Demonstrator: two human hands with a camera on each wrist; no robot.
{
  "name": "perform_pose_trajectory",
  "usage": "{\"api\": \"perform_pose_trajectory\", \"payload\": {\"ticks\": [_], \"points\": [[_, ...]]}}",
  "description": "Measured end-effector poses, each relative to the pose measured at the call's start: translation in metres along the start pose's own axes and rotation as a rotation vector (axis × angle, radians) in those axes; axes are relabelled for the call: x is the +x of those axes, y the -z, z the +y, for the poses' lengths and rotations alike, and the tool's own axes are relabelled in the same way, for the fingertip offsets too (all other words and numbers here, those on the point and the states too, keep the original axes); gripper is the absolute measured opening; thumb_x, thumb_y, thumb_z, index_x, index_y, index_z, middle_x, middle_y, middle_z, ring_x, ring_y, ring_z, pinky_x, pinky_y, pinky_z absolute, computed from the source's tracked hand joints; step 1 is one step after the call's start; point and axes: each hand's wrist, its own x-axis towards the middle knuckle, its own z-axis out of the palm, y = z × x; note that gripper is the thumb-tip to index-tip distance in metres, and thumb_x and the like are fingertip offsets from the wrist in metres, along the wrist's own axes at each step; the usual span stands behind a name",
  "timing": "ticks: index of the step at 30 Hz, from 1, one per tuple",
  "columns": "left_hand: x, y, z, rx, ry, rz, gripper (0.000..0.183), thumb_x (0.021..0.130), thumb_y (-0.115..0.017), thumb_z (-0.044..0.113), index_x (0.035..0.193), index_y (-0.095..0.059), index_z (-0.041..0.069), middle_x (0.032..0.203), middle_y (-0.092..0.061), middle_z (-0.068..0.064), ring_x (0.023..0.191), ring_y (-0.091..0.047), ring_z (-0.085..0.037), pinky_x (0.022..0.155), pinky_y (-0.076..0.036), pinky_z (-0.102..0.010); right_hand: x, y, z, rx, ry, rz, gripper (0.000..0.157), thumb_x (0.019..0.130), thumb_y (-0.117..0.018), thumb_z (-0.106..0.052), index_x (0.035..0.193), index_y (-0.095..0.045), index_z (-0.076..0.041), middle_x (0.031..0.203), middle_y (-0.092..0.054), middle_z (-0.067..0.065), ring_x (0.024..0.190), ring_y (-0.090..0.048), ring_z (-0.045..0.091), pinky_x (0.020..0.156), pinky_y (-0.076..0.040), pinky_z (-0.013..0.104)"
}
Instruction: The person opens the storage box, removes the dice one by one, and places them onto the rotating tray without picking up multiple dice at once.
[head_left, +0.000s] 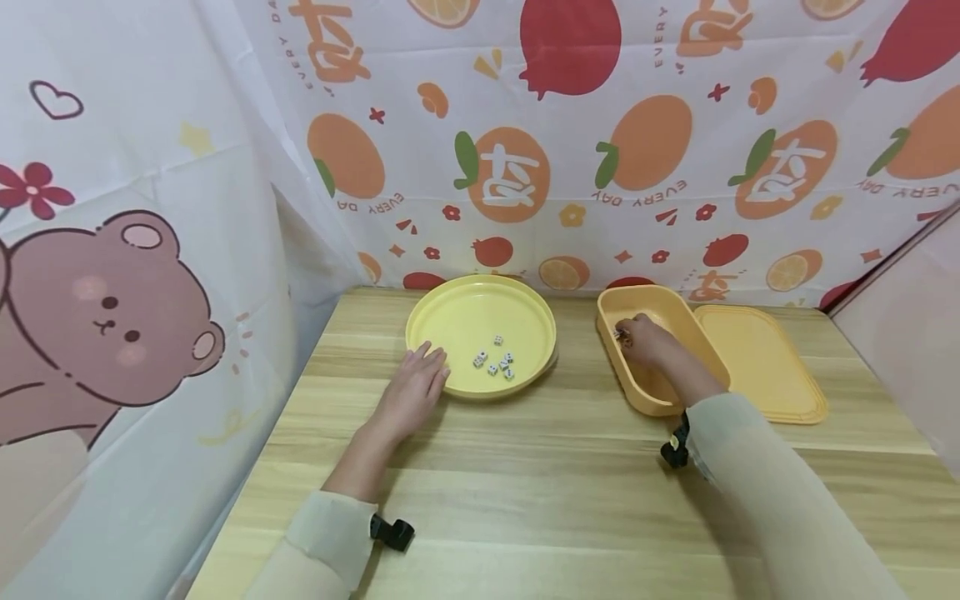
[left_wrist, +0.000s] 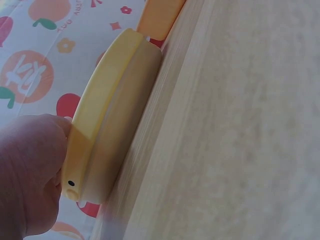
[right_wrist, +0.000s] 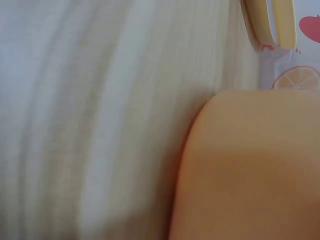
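A round yellow tray (head_left: 480, 285) with a raised rim stands on the table near the back. Several small white dice (head_left: 492, 368) lie in its front half. My left hand (head_left: 414, 387) rests on the tray's front-left rim, the fingers reaching over the edge; the left wrist view shows this hand (left_wrist: 32, 170) against the yellow rim. To the right, my right hand (head_left: 647, 343) is inside a deep orange box (head_left: 712, 354). Its fingers curl at small white dice near the box's left wall. The right wrist view shows only the box's outer wall (right_wrist: 255, 165), hiding that hand.
An orange lid (head_left: 772, 358) lies flat on the table, right beside the box. Behind the wooden table (head_left: 510, 492) hangs a fruit-print curtain (head_left: 577, 158). Another curtain with a bear print (head_left: 135, 308) hangs at the left.
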Motion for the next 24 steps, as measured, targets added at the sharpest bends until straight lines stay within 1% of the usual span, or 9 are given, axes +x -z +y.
{"api": "perform_pose_trajectory", "payload": {"ticks": [2, 5, 8, 10, 13, 16, 19, 24], "points": [[-0.001, 0.000, -0.001, 0.002, -0.003, 0.007, 0.046, 0.107, -0.041, 0.026, 0.138, -0.052, -0.006, 0.144, -0.051, -0.021, 0.147, -0.029, -0.034, 0.124, -0.016, -0.052, 0.000, -0.004, 0.003, 0.043, 0.017, 0.008, 0.037, 0.092, -0.059, -0.009, 0.127, -0.058, 0.003, 0.117, -0.056, 0.026, 0.100, -0.058, 0.034, 0.088, -0.050, 0.050], [-0.002, -0.001, -0.001, 0.003, -0.010, 0.021, 0.044, 0.106, -0.044, 0.024, 0.136, -0.054, -0.006, 0.142, -0.053, -0.021, 0.146, -0.032, -0.035, 0.123, -0.018, -0.052, 0.000, -0.009, 0.009, 0.092, 0.025, 0.035, 0.031, 0.090, -0.062, -0.008, 0.119, -0.062, 0.003, 0.112, -0.063, 0.023, 0.100, -0.060, 0.033, 0.089, -0.051, 0.050], [-0.003, -0.002, -0.001, 0.004, -0.019, 0.034, 0.043, 0.105, -0.045, 0.023, 0.135, -0.055, -0.006, 0.141, -0.054, -0.022, 0.145, -0.033, -0.036, 0.122, -0.019, -0.053, 0.001, -0.012, 0.014, 0.136, -0.008, 0.049, 0.025, 0.089, -0.065, -0.009, 0.112, -0.063, 0.000, 0.107, -0.066, 0.019, 0.096, -0.060, 0.031, 0.086, -0.051, 0.048], [-0.004, -0.002, -0.001, 0.002, -0.019, 0.036, 0.043, 0.105, -0.046, 0.023, 0.135, -0.055, -0.006, 0.141, -0.054, -0.021, 0.145, -0.033, -0.036, 0.123, -0.019, -0.053, 0.001, -0.013, 0.015, 0.151, -0.026, 0.053, 0.028, 0.089, -0.064, -0.011, 0.115, -0.061, 0.000, 0.108, -0.065, 0.020, 0.096, -0.060, 0.031, 0.086, -0.051, 0.048], [-0.004, -0.003, -0.001, 0.005, -0.016, 0.034, 0.043, 0.105, -0.045, 0.024, 0.136, -0.054, -0.006, 0.142, -0.054, -0.021, 0.145, -0.033, -0.036, 0.122, -0.018, -0.053, -0.001, -0.013, 0.015, 0.145, -0.037, 0.049, 0.036, 0.092, -0.062, -0.014, 0.125, -0.060, 0.000, 0.118, -0.065, 0.023, 0.104, -0.062, 0.035, 0.091, -0.052, 0.050], [-0.004, -0.003, -0.001, 0.006, -0.013, 0.032, 0.044, 0.106, -0.045, 0.024, 0.136, -0.054, -0.006, 0.142, -0.053, -0.021, 0.145, -0.032, -0.035, 0.123, -0.018, -0.053, -0.002, -0.012, 0.014, 0.117, -0.044, 0.047, 0.039, 0.094, -0.059, -0.018, 0.129, -0.061, 0.000, 0.124, -0.064, 0.023, 0.110, -0.063, 0.036, 0.095, -0.050, 0.053], [-0.003, -0.002, 0.000, 0.004, -0.010, 0.030, 0.044, 0.106, -0.045, 0.025, 0.136, -0.054, -0.006, 0.143, -0.053, -0.021, 0.146, -0.032, -0.035, 0.123, -0.018, -0.052, -0.003, -0.010, 0.014, 0.100, -0.066, 0.053, 0.034, 0.094, -0.060, -0.022, 0.121, -0.067, -0.003, 0.119, -0.067, 0.020, 0.102, -0.064, 0.032, 0.092, -0.051, 0.051], [-0.001, 0.000, 0.002, 0.004, -0.017, 0.035, 0.043, 0.105, -0.046, 0.023, 0.136, -0.054, -0.006, 0.142, -0.053, -0.021, 0.145, -0.032, -0.035, 0.123, -0.018, -0.053, -0.005, -0.008, 0.015, 0.090, -0.079, 0.062, 0.030, 0.093, -0.061, -0.024, 0.116, -0.068, -0.006, 0.112, -0.067, 0.017, 0.091, -0.061, 0.027, 0.083, -0.052, 0.047]]}}
